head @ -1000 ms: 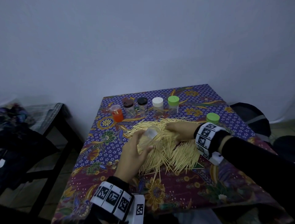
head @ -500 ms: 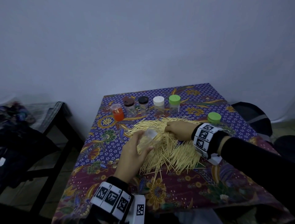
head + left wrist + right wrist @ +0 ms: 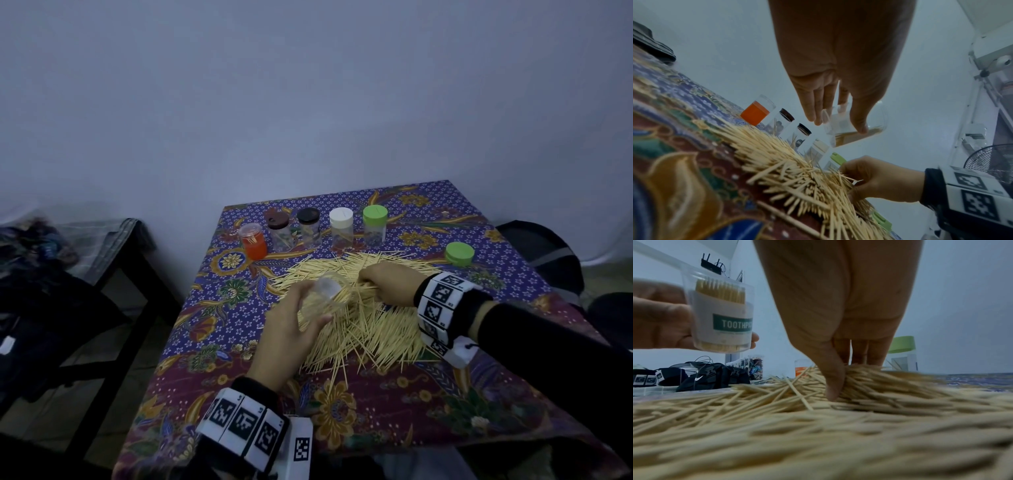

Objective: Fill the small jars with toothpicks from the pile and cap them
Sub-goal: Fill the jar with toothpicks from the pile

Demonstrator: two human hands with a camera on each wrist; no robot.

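Plain grey-white wall behind a table (image 3: 404,421) covered in a busy batik cloth, with a dark bench off to the side. Closest to the camera, the left hand (image 3: 291,329) is wrapped around a clear open jar (image 3: 325,296), thumb on one side and fingers on the other, holding it tilted just above the toothpick pile (image 3: 370,322). The head view only shows the jar as a see-through blur, but the right wrist camera catches its green "TOOTHPICK" label and toothpicks already inside. Just past those fingers, the right hand (image 3: 387,284) is down in the pile, thumb and fingertips (image 3: 833,386) closing on a bunch of sticks; the left wrist view shows it curled around them from the side. Beyond the right fingers stands a row of jars: an orange one (image 3: 254,241), then brown (image 3: 278,228), black (image 3: 309,226), white (image 3: 341,224) and green (image 3: 375,224) caps. A loose green cap (image 3: 459,254) sits on the cloth beyond the right wrist.
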